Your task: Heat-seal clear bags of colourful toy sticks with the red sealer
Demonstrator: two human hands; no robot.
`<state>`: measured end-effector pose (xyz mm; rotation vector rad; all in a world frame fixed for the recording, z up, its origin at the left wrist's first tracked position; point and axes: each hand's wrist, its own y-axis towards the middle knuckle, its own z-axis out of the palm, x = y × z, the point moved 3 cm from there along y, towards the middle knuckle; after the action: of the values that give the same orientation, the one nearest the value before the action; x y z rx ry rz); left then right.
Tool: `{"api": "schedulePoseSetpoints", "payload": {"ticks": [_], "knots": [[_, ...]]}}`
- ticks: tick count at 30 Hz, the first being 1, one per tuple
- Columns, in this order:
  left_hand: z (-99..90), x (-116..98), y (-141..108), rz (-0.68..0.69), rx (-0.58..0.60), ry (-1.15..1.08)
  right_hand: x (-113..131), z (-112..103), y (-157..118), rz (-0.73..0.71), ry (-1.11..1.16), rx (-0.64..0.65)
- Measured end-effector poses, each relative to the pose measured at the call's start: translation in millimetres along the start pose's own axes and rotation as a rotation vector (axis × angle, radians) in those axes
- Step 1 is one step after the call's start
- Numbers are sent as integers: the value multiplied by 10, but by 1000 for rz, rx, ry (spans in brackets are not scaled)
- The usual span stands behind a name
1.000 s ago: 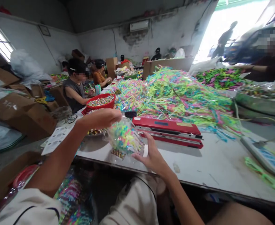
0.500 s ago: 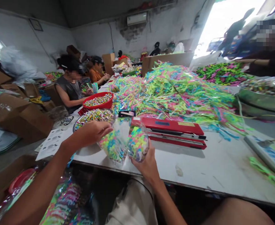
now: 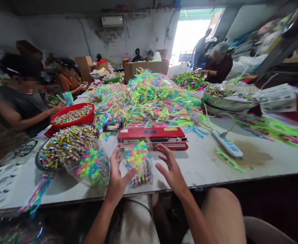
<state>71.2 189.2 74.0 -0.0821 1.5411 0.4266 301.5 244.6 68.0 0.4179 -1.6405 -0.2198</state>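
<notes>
A clear plastic bag of bright, multicoloured small pieces (image 3: 138, 162) stands near the table's front edge, between my hands. My left hand (image 3: 118, 176) is at its left side with fingers extended and the thumb reaching over the bag's edge; whether it touches cannot be told. On the other side, my right hand (image 3: 171, 171) has its fingers spread and is apart from the bag. A second clear bag of similar pieces (image 3: 94, 166) lies left of my left hand, against a grey bowl (image 3: 39, 164). Just behind the first bag is a red bar-type heat sealer (image 3: 151, 134).
Small coloured pieces fill the grey bowl and a red basin (image 3: 89, 117). Behind the sealer rises a heap of bright plastic strips (image 3: 154, 98). A white power strip (image 3: 227, 145) and a green strip piece (image 3: 229, 160) lie right. Co-workers sit at left and far right.
Both bags were in my hands; now one stands between them and the other lies by the grey bowl. My hands have opened. The view has turned right.
</notes>
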Motion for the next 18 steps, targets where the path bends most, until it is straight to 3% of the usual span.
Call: {"api": "schedulePoseSetpoints", "payload": {"ticks": [4, 7, 13, 18], "knots": [[66, 24, 354, -12, 33, -183, 44, 112, 602, 62, 199, 210], [91, -40, 413, -58, -19, -187, 65, 274, 783, 109, 268, 256], [16, -264, 327, 87, -161, -70, 35, 170, 661, 46, 117, -97], [-115, -278, 344, 152, -133, -100, -3, 29, 656, 88, 312, -291]]}}
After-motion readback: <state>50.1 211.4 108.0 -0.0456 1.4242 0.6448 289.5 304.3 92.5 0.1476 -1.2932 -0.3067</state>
